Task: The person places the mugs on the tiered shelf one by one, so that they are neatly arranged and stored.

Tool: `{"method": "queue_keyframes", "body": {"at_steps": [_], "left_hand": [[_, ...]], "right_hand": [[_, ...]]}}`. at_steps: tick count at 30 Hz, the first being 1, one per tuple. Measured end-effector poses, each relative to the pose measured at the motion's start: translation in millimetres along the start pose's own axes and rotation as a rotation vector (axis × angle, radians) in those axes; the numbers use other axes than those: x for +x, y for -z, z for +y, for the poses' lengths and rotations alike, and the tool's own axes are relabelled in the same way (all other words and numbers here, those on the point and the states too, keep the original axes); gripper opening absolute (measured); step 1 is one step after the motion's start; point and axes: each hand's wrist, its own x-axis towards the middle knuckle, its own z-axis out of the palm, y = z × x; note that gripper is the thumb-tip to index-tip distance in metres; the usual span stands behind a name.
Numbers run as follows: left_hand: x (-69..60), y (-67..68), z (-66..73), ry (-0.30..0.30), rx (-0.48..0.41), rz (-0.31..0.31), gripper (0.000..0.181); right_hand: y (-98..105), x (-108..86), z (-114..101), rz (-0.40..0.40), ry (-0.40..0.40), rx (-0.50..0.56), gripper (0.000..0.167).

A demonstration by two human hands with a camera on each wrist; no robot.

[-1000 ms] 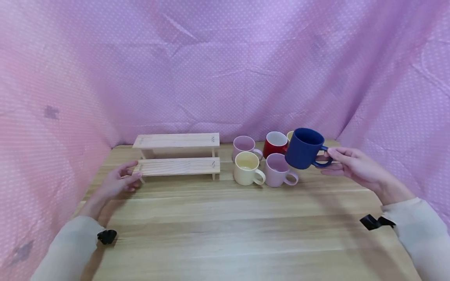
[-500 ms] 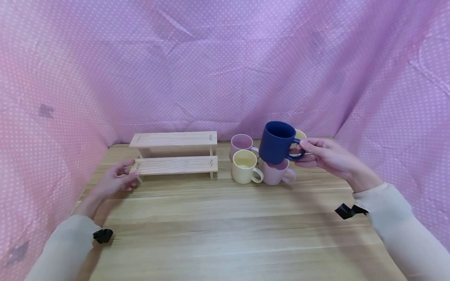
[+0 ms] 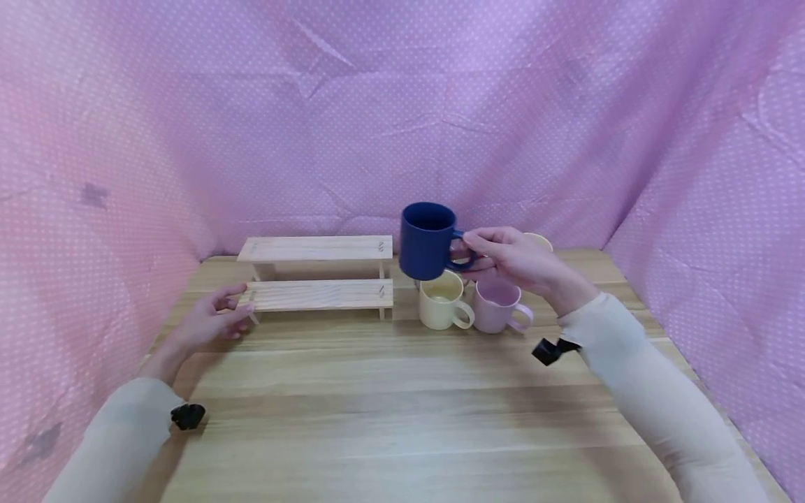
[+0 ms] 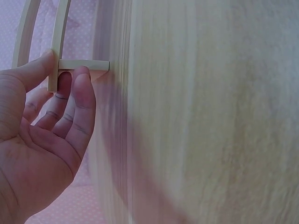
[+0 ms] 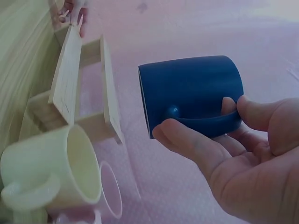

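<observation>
My right hand (image 3: 518,262) grips a dark blue mug (image 3: 426,244) by its handle, thumb on top and fingers through and below. The mug is held upright in the air behind the front cream mug (image 3: 440,307), right of the two-step wooden shelf (image 3: 321,295). In the right wrist view the blue mug (image 5: 191,88) is apart from the shelf (image 5: 67,79). My left hand (image 3: 216,318) pinches the left end of the lower step; in the left wrist view the thumb lies on the board (image 4: 57,42) and fingers curl beneath it.
Beside the cream mug stands a pink mug (image 3: 497,306). A second cream mug (image 3: 539,242) shows partly behind my right hand; other mugs there are hidden. The wooden table (image 3: 390,405) is bordered by a pink dotted cloth (image 3: 377,126) behind and at both sides.
My right hand has carried the blue mug leftward and slightly up, from above the right-hand mugs toward the shelf's right end. The left hand stays on the shelf.
</observation>
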Motion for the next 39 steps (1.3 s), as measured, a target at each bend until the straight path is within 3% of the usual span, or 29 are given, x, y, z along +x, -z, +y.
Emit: {"method": "queue_keyframes", "body": {"at_steps": [5, 22, 29, 39], "left_hand": [[-3.3, 1.0, -0.6, 0.016, 0.009, 0.010, 0.077], [-17.0, 0.6, -3.7, 0.015, 0.006, 0.051, 0.075], [-11.2, -3.9, 0.2, -0.009, 0.005, 0.044, 0.074], [-1.5, -4.5, 4.8, -0.008, 0.011, 0.025, 0.073]], "right_hand": [[-34, 36.3, -3, 0.042, -0.020, -0.049, 0.040], [-156, 151.3, -1, 0.068, -0.035, 0.034, 0.035], [-185, 179.3, 3, 0.145, -0.002, 0.072, 0.032], [-211, 201.4, 6, 0.305, 0.013, 0.030, 0.029]]}}
